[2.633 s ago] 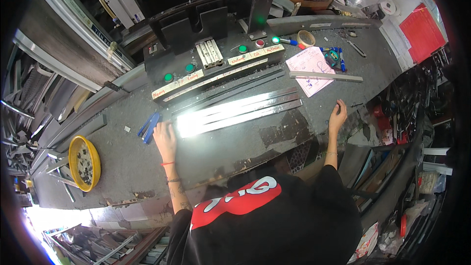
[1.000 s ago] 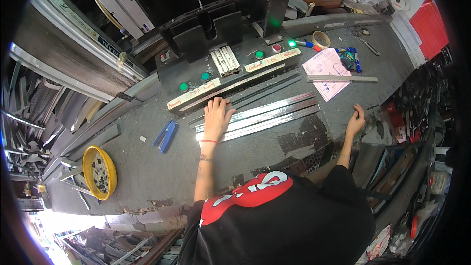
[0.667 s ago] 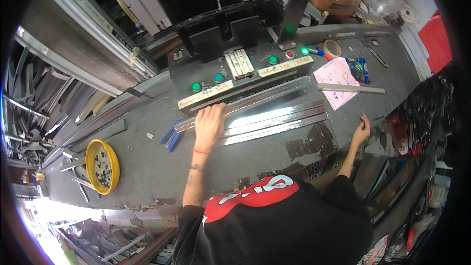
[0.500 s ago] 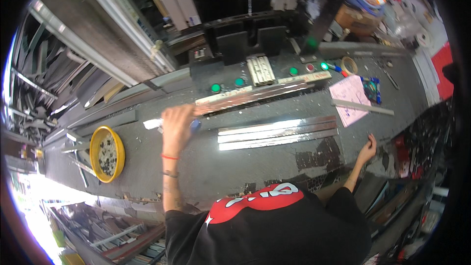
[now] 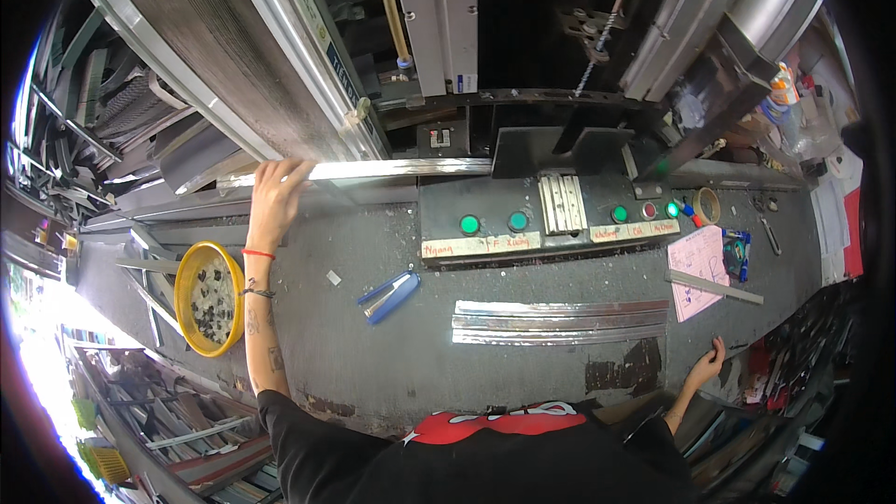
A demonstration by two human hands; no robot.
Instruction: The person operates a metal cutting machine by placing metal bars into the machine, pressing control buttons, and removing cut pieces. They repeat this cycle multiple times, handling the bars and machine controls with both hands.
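A long shiny metal strip [image 5: 401, 168] is gripped by my left hand [image 5: 277, 189], its fingers closed over it toward one end. The strip lies nearly level across the far side of the bench, its right end by a black upright plate [image 5: 527, 151]. My right hand [image 5: 709, 362] is low at the bench's right front edge, fingers loosely curled and apart, with nothing visible in it. Several similar shiny strips [image 5: 560, 322] lie side by side on the bench between my arms. A blue stapler [image 5: 390, 297] rests left of them.
A yellow basin [image 5: 237, 317] with small scraps stands left of my forearm. Behind the strips is a black control box [image 5: 448, 215] with green and red buttons. To the right lie a pink paper [image 5: 693, 257], a thin grey bar [image 5: 714, 287] and a tape roll [image 5: 707, 206].
My left hand has carried the metal strip up, left and away, off the front of the control box toward the back of the bench. The view has shifted; the stapler now shows fully.
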